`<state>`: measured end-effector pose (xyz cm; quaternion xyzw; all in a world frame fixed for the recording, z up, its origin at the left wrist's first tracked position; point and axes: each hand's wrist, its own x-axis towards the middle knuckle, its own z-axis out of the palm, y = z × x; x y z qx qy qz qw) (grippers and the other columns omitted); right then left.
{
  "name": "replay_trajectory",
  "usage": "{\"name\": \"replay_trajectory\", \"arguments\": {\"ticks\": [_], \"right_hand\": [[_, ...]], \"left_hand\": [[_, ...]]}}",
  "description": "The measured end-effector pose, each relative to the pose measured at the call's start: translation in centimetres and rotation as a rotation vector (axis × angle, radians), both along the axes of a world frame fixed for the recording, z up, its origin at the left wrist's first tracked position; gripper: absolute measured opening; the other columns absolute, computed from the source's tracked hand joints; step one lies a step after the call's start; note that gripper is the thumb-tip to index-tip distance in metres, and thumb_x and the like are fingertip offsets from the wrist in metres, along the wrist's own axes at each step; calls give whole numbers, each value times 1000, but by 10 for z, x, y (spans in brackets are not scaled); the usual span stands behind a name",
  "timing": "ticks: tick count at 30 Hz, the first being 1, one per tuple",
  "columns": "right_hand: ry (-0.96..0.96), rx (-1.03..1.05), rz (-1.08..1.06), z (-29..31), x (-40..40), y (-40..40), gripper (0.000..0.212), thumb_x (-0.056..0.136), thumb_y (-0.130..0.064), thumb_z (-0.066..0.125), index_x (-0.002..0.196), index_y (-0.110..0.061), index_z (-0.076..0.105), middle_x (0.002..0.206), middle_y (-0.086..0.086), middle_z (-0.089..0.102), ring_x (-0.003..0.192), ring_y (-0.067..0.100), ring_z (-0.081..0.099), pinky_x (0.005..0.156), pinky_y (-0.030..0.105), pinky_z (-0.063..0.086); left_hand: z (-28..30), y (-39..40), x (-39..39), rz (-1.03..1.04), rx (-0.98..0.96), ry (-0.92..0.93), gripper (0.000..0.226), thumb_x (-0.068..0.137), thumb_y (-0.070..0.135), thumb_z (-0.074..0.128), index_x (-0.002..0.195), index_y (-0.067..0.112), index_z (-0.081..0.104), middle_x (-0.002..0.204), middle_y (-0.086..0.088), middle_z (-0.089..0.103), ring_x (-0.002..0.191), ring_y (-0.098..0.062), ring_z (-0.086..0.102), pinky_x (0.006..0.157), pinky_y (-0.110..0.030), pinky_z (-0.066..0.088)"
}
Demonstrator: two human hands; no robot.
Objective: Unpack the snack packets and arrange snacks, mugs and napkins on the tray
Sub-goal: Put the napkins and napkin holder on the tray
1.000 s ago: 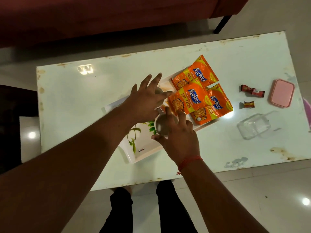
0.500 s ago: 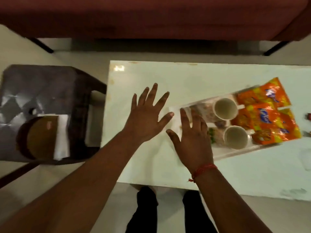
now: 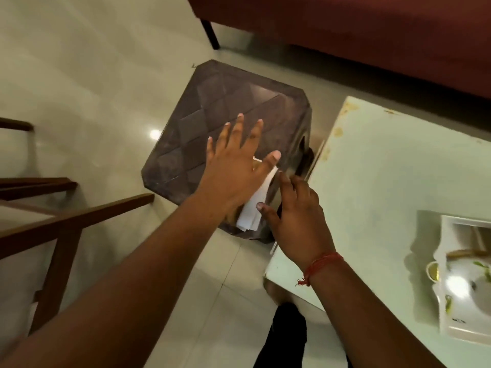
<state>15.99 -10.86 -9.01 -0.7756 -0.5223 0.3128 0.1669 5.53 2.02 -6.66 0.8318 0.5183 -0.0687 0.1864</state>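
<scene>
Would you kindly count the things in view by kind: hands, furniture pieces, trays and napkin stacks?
Hands: 2, left hand and right hand
Furniture: 4, stool, table, sofa, wooden chair
Trays: 1, tray
Napkin stacks: 1, napkins
Total: 8

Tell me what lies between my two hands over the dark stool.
In the head view, folded white paper napkins lie between left hand and right hand, on the dark quilted stool.
</scene>
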Motion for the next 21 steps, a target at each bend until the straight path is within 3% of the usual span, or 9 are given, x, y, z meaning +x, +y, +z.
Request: {"name": "replay_trajectory", "arguments": {"ticks": [3,7,10,13,17,21], "right_hand": [[5,-10,4,1,-26,18,81,83,-74,27,148,-26,31,146,3,40,130,24,42,104,40,44],[137,2,-104,-1,-53,36,69,88,-64,41,146,-26,32,148,1,38,133,21,40,101,34,44],[370,-3,-260,-2,-66,45,67,91,-56,48,148,-27,26,149,-1,33,135,24,42,101,39,48],[506,-19,-349,3,-69,50,68,92,-53,50,149,-27,23,150,-2,30,135,25,43,102,45,50],[558,-22,-413,11,-59,43,66,95,-51,48,151,-28,23,153,-2,29,135,24,43,103,40,46],[602,45,-479,18,-20,16,57,97,-48,46,149,-30,28,150,-3,32,132,21,46,95,27,43]], "left_hand": [[5,6,-28,300,-207,-224,68,94,68,23,154,38,11,166,3,6,152,-24,7,120,-56,13],[9,-1,-49,724,-458,-467,58,95,66,24,143,37,40,151,4,43,137,-23,42,112,-49,34],[8,-8,-53,781,-569,-507,58,96,65,18,132,37,55,135,7,58,115,-15,55,100,-41,42],[10,-18,-48,826,-602,-533,57,97,63,18,130,36,57,131,5,58,105,-14,53,88,-35,42],[15,-32,-29,891,-586,-618,54,97,62,23,130,36,57,131,6,57,107,-14,52,89,-35,42],[22,-59,8,880,-640,-699,51,98,61,28,128,35,59,133,8,60,121,-18,55,106,-44,42]]}}
